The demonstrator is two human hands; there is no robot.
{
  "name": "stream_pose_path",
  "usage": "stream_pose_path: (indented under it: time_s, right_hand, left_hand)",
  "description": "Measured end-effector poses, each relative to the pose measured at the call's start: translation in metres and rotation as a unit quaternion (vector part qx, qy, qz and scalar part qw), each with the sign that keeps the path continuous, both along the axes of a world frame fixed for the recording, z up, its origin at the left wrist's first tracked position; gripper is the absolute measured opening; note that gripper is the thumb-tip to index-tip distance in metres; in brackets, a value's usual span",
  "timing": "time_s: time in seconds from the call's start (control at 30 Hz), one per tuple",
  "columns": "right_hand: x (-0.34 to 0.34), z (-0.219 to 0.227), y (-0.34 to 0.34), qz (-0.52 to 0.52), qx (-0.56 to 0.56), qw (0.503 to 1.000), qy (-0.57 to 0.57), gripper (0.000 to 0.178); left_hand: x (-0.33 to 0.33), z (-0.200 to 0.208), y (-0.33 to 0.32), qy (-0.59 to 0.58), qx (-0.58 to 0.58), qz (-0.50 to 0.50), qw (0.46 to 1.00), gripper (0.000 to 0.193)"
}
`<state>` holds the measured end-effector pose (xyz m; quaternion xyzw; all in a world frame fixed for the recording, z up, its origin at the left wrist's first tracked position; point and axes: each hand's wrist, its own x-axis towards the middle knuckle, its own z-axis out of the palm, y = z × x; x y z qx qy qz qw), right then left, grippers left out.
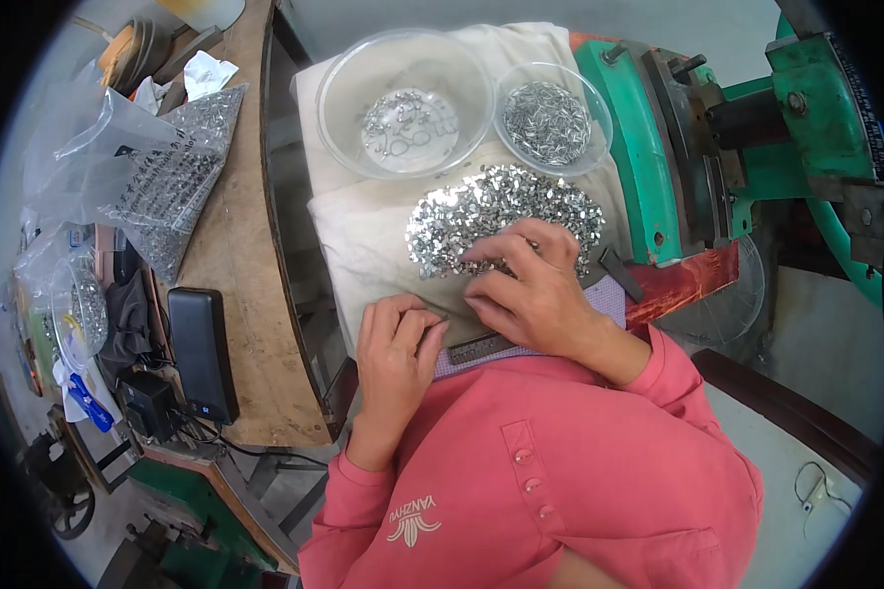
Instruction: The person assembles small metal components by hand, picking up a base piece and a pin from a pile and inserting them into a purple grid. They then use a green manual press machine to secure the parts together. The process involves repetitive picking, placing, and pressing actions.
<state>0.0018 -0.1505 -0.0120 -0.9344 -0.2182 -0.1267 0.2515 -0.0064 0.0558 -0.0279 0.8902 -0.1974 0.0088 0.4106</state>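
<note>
A heap of small shiny metal pieces (pixel 452 221) is spread on a pale cloth (pixel 349 231) in front of me. My right hand (pixel 540 294) reaches over the heap's near edge, fingers bent and thumb close to the index finger. Whatever lies between those fingertips is hidden. Left of it, on the cloth's near part, my left hand (pixel 395 344) is curled with thumb and index finger pressed together; anything in that pinch is too small to make out. Beyond the heap stand a wide see-through tub (pixel 329 118) with a few small parts and a smaller bowl (pixel 599 103) full of slim metal pieces.
A green machine (pixel 648 167) borders the cloth on the right. A dark metal bar (pixel 619 275) and a steel ruler (pixel 476 349) lie near my hands. On the wooden table (pixel 255 324) at left are a bag of metal parts (pixel 182 167) and a black power bank (pixel 203 353).
</note>
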Motion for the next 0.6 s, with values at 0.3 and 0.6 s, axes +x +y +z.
stream_pose_path:
  time_s: [0.3, 0.6]
  right_hand:
    - [-0.061, -0.005, -0.020, -0.026, 0.019, 0.998, 0.056, 0.015]
    - [-0.024, -0.001, -0.014, -0.071, 0.001, 0.997, 0.005, 0.013]
  left_hand:
    - [0.004, 0.001, 0.011, 0.086, -0.053, 0.000, 0.995, 0.018]
    - [0.006, -0.001, 0.012, 0.068, -0.035, -0.034, 0.997, 0.019]
